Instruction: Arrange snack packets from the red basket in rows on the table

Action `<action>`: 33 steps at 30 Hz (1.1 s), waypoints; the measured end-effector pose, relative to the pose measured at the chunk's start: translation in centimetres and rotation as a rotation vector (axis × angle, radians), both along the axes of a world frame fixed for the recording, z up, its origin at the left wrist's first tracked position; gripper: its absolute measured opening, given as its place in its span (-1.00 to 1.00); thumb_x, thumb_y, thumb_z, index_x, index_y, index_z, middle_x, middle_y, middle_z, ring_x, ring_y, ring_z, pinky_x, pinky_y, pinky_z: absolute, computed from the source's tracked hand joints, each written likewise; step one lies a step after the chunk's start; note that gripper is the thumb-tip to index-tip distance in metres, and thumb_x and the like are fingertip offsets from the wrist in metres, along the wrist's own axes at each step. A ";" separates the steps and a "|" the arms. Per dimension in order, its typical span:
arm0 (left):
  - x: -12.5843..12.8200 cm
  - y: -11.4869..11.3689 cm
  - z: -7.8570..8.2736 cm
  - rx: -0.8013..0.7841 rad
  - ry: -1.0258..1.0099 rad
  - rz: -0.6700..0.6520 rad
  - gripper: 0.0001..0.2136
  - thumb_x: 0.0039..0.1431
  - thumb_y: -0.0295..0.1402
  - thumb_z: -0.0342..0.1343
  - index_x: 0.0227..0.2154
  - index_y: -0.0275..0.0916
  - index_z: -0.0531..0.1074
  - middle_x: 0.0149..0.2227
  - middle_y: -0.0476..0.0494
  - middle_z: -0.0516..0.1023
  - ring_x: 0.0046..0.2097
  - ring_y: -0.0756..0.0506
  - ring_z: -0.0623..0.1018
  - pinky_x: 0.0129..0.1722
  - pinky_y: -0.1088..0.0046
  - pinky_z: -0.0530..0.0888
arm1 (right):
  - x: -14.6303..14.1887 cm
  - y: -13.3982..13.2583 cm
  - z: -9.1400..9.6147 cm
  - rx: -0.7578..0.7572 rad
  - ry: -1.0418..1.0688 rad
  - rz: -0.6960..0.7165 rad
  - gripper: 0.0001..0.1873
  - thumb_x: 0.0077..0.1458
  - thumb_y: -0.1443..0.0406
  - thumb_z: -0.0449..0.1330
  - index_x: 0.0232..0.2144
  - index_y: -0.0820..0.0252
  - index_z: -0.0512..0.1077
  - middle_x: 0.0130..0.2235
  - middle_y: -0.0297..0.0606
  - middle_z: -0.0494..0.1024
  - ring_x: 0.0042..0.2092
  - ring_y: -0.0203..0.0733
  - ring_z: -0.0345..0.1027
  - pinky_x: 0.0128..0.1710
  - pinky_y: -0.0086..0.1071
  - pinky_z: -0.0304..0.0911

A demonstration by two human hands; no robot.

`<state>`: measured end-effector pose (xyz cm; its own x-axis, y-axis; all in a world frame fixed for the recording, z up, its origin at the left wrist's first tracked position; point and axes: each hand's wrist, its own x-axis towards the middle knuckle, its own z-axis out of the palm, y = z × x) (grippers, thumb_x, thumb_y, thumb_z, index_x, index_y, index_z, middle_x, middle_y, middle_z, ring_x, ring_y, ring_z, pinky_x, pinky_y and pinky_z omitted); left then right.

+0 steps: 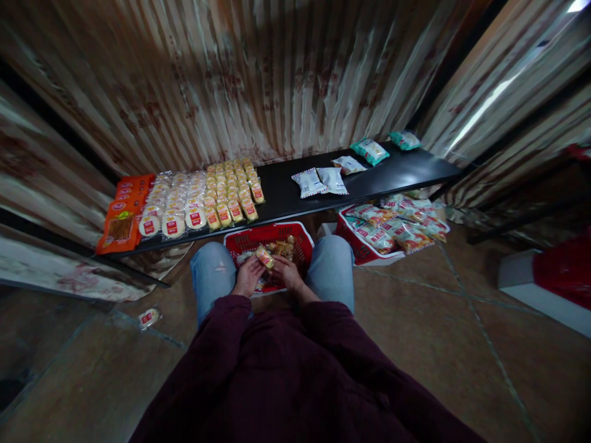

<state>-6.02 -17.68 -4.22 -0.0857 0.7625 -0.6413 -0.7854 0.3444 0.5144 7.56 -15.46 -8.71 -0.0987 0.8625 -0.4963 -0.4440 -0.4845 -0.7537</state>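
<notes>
I sit with my knees against a low black shelf (383, 175). Between my knees stands a red plastic basket (258, 237) holding several small wrapped snack packets. My left hand (248, 275) and my right hand (285, 271) are over the basket's near edge, fingers curled round a small yellow packet with a red label (265, 256) held between them. Both hands touch this packet.
Rows of round yellow packets with red labels (203, 206) and orange packs (120, 221) fill the shelf's left end. White and green bags (332, 178) lie further right. A second red basket of packets (392, 231) stands under the shelf. One packet (148, 318) lies on the floor.
</notes>
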 end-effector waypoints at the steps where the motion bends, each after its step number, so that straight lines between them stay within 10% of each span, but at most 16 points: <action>1: 0.0 0.0 -0.1 -0.008 0.013 0.000 -0.89 0.11 -0.55 0.01 -0.36 -0.26 0.40 -0.42 -0.12 0.47 -0.33 -0.01 0.51 -0.15 0.43 0.48 | 0.0 0.0 0.1 0.004 0.006 0.001 -0.69 -0.24 0.36 0.35 -0.32 0.23 0.50 -0.46 -0.30 0.58 -0.45 -0.28 0.45 -0.42 -0.38 0.41; 33: -0.2 0.3 -2.5 -0.047 0.116 -0.032 -0.77 -0.02 -0.60 0.02 -0.29 -0.26 0.44 -0.38 -0.09 0.55 -0.29 -0.03 0.56 -0.24 0.44 0.49 | 0.1 -0.5 1.4 0.108 0.001 0.159 -0.64 -0.17 0.23 0.31 -0.23 0.17 0.49 -0.12 -0.17 0.60 -0.04 -0.10 0.45 -0.15 -0.32 0.37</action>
<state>-6.19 -17.37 -6.69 -0.1377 0.7355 -0.6634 -0.7096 0.3940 0.5841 7.66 -16.00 -7.27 -0.2381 0.8844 -0.4015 -0.3693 -0.4648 -0.8047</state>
